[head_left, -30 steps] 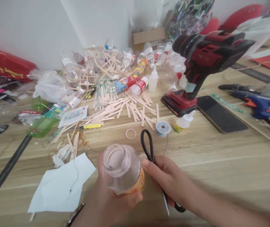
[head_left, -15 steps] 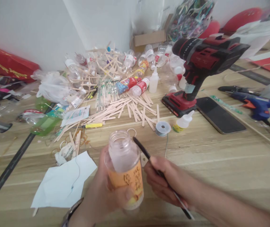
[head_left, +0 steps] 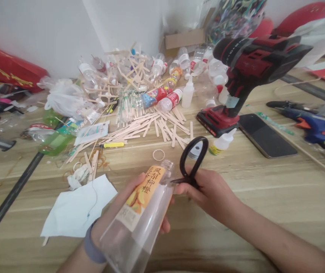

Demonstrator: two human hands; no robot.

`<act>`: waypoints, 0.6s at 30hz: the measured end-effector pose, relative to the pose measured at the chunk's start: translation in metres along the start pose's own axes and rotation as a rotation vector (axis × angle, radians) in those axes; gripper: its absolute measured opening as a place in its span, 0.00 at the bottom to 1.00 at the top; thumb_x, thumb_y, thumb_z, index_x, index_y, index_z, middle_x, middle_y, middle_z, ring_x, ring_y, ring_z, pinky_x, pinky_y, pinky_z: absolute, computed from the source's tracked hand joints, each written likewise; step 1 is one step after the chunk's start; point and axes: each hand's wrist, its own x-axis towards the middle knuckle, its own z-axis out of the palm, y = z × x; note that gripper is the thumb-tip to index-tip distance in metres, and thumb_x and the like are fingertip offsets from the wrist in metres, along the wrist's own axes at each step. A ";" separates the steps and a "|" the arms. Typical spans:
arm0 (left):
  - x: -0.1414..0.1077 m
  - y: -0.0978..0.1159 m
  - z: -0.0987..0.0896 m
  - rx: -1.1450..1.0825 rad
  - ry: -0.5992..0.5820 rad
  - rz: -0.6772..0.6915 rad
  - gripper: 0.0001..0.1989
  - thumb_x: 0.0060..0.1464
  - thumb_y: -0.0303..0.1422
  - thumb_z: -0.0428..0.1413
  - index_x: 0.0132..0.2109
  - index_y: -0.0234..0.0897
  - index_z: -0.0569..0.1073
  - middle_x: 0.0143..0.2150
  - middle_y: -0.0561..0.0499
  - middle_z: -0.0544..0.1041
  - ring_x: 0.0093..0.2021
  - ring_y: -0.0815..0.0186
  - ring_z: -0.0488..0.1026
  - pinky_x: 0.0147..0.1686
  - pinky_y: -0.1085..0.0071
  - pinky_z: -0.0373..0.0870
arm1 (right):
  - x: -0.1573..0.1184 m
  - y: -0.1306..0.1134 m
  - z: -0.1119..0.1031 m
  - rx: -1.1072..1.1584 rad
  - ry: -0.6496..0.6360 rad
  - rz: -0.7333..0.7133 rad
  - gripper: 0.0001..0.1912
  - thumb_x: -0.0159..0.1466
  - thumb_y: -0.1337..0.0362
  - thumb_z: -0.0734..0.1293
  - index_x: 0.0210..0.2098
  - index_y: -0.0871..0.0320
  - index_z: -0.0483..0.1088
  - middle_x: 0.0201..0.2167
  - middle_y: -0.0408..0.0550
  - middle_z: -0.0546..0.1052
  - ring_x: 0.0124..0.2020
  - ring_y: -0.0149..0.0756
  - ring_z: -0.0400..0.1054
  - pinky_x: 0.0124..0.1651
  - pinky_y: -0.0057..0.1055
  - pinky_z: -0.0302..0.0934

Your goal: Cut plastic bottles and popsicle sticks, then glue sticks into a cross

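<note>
A clear plastic bottle (head_left: pixel 148 227) with an orange and yellow label lies tilted, its open neck pointing up and away from me. My left hand (head_left: pixel 122 201) is wrapped round it from the left, with fingertips showing at its right side. In my right hand (head_left: pixel 208 189) are black-handled scissors (head_left: pixel 192 159), the handle loops standing up. Their dark tip touches or nearly touches the bottle just below the neck; the blades are mostly hidden by the fingers.
Behind the bottle lie a pale ring (head_left: pixel 158 154), a yellow-handled tool (head_left: pixel 113 145) and scattered wooden sticks (head_left: pixel 139 127). A red drill (head_left: pixel 248 76), a phone (head_left: pixel 266 134) and a glue gun (head_left: pixel 310 123) are at right. White paper (head_left: pixel 77 208) lies at left.
The bottle has tipped from upright to slanted, its base now toward me. The scissors have turned over in my right hand, handle loops up and tip at the bottle.
</note>
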 end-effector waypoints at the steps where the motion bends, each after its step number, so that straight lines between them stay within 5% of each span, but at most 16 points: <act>1: 0.001 0.001 -0.002 -0.013 -0.051 -0.026 0.36 0.58 0.57 0.49 0.44 0.23 0.80 0.30 0.38 0.82 0.27 0.60 0.80 0.26 0.75 0.73 | 0.001 0.002 -0.001 -0.102 0.035 -0.069 0.32 0.66 0.36 0.55 0.29 0.57 0.71 0.17 0.43 0.70 0.18 0.32 0.63 0.22 0.28 0.52; 6: 0.006 0.002 -0.011 -0.065 -0.179 -0.055 0.33 0.65 0.52 0.41 0.50 0.29 0.78 0.41 0.45 0.83 0.29 0.59 0.82 0.27 0.72 0.73 | 0.005 0.008 -0.010 -0.339 0.111 -0.350 0.30 0.67 0.40 0.57 0.29 0.59 0.73 0.20 0.47 0.76 0.22 0.36 0.69 0.27 0.31 0.55; 10: 0.007 0.000 -0.015 -0.053 -0.259 -0.091 0.29 0.62 0.52 0.47 0.54 0.32 0.75 0.44 0.41 0.82 0.31 0.56 0.82 0.28 0.69 0.76 | 0.011 0.010 -0.013 -0.340 0.058 -0.449 0.31 0.66 0.39 0.57 0.26 0.58 0.72 0.20 0.46 0.76 0.20 0.34 0.67 0.28 0.33 0.53; 18: 0.004 0.003 -0.012 -0.038 -0.205 -0.150 0.29 0.63 0.52 0.46 0.52 0.31 0.75 0.41 0.44 0.82 0.29 0.56 0.82 0.27 0.69 0.75 | 0.018 0.016 -0.011 -0.328 -0.064 -0.518 0.29 0.67 0.40 0.59 0.26 0.58 0.70 0.20 0.44 0.74 0.19 0.32 0.63 0.29 0.34 0.50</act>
